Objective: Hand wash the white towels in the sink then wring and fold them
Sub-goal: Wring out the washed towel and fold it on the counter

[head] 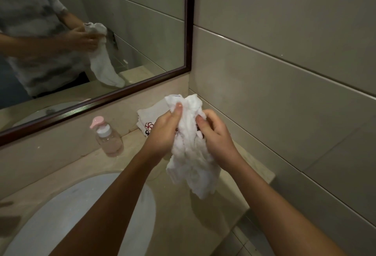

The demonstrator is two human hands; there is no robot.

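Towel point(191, 154), bunched, gripped by curled fingers of left hand point(162, 133) and right hand point(215, 133)

I am looking into a bathroom: a framed wall mirror point(122, 52), pale tiled walls point(284, 62), a stone counter point(183, 215) and an inset sink point(71, 215).

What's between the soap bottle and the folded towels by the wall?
In the head view, only bare countertop lies between the soap bottle and the folded towels.
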